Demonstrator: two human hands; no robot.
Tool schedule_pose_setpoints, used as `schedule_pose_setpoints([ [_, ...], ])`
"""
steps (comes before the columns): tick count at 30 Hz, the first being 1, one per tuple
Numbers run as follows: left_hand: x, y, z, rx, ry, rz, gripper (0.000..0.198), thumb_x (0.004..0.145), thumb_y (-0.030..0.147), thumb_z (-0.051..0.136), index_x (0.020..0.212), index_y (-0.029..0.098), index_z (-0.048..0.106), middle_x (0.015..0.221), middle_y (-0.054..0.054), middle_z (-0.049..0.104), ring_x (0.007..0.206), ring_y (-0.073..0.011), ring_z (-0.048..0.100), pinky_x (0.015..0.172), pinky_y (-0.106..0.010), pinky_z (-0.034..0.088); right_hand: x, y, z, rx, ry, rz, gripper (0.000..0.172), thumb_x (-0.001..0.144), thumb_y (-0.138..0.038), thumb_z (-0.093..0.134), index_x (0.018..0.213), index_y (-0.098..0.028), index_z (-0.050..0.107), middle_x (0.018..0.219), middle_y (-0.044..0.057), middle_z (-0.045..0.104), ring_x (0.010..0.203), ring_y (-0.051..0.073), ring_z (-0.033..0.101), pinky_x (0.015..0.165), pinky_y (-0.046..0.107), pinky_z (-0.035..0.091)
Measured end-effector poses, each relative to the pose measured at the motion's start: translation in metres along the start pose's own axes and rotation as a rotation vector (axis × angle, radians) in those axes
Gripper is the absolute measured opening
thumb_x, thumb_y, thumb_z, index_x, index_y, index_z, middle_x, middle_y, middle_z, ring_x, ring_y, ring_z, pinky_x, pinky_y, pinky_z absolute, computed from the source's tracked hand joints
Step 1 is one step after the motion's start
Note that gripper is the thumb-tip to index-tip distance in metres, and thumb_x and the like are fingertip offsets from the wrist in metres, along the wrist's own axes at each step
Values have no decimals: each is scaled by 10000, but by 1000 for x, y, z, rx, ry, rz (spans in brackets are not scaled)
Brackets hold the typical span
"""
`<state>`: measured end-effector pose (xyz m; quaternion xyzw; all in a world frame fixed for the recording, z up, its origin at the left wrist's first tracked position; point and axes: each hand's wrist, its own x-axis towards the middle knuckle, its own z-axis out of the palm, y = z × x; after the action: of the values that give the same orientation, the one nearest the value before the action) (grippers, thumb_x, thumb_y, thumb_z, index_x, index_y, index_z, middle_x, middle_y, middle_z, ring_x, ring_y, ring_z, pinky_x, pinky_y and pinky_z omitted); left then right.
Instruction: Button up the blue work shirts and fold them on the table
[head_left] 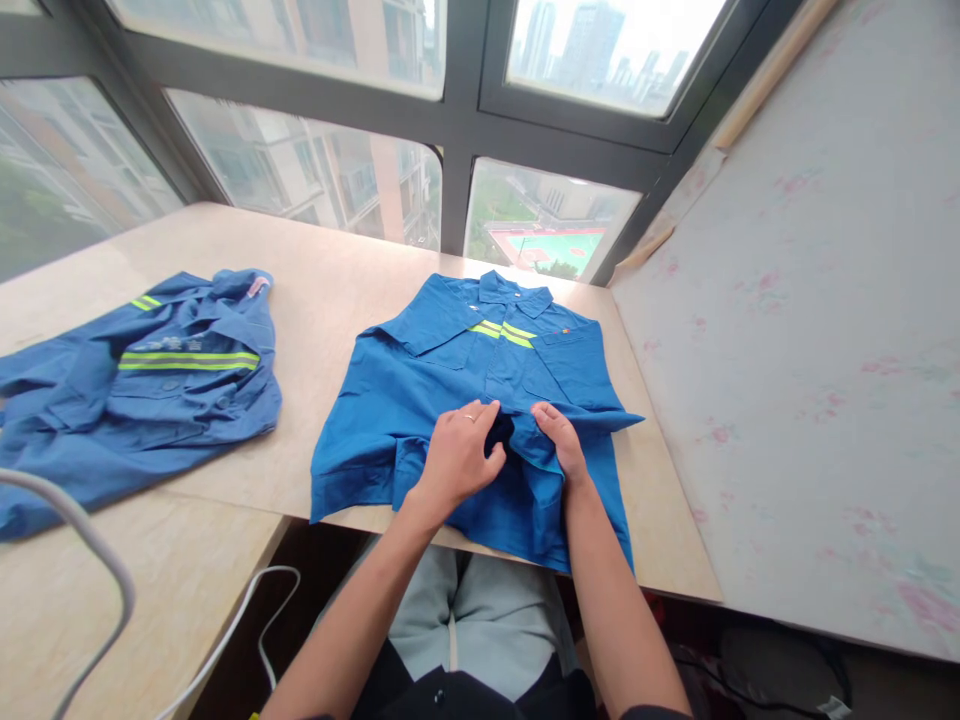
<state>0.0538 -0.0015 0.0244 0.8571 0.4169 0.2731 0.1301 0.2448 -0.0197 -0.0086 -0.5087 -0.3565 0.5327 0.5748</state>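
A blue work jacket [442,390] with a collar and yellow-grey reflective strips lies front up before me, its sleeves folded in over the chest. My left hand [461,450] rests on the jacket's front by the button edge, thumb and forefinger apart, with a dark gap in the fabric between them. Opposite it, my right hand [561,440] grips the other front edge, thumb on top and the other fingers hidden under the cloth. The fabric there is lifted and creased, and the lower front hangs loosely near the table edge.
Another blue jacket [187,390] with reflective strips lies crumpled on the left of the pale table [315,290]. A grey tube [112,560] and a white cable [247,590] are at lower left. Windows [307,160] stand behind, and a flowered wall [810,330] bounds the right.
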Motion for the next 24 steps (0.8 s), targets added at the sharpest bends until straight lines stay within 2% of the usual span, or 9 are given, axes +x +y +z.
schedule_pose_setpoints([
  [2,12,-1,5,1,-84,-72,547,847,319,585,1352,119,522,1224,-151,663,1107,-285,633,921,-375,490,-5,-1,4,12,-53,-23,451,643,-584,799,810,-216,601,557,-74,428,455,61,335,430,202,299],
  [4,21,-6,15,30,-82,-167,506,873,302,560,1334,95,545,1173,-160,681,1038,-283,656,882,-370,510,-9,-2,7,-12,-122,-26,473,602,-573,824,832,-214,621,546,-82,409,439,51,288,418,201,252],
  [8,27,-23,35,-31,2,-242,403,882,190,533,1276,144,606,1132,-114,702,1025,-241,652,909,-338,506,-13,-5,11,-96,-183,41,420,591,-444,853,884,-211,663,581,-60,499,457,64,378,449,205,306],
  [11,24,-31,42,-101,42,-261,369,904,175,502,1251,168,626,1083,-87,721,971,-220,661,902,-329,511,-12,-8,9,-110,-66,47,381,610,-430,823,888,-215,672,582,-50,541,468,87,435,472,222,361],
  [16,23,-30,42,-85,58,-279,415,906,175,491,1309,140,580,1008,-88,716,938,-215,659,860,-309,508,-10,-10,-4,-253,231,-22,317,651,-422,748,864,-202,666,626,-18,605,508,125,491,505,255,409],
  [18,24,-29,42,-67,41,-290,410,903,183,497,1300,128,584,991,-88,712,927,-216,655,848,-308,502,-13,-14,-7,-437,310,-65,285,700,-398,694,894,-191,673,650,-4,612,534,139,501,528,272,427],
  [20,25,-28,41,-54,11,-284,346,911,213,506,1224,141,636,981,-83,713,918,-218,650,842,-310,493,-18,-21,-5,-731,346,-166,265,760,-343,622,960,-183,688,719,25,631,620,177,549,612,314,476],
  [22,25,-28,40,-54,-12,-274,307,917,252,523,1175,164,666,951,-69,714,900,-214,645,826,-306,485,-22,-32,4,-1052,318,-323,303,796,-234,548,1055,-179,695,878,80,660,815,237,605,770,381,505],
  [24,25,-28,39,-65,-22,-271,319,919,282,538,1199,184,656,915,-52,710,873,-204,641,804,-297,477,-23,-45,19,-1281,224,-476,410,788,-114,493,1142,-187,684,1096,130,645,1044,286,582,917,436,472],
])
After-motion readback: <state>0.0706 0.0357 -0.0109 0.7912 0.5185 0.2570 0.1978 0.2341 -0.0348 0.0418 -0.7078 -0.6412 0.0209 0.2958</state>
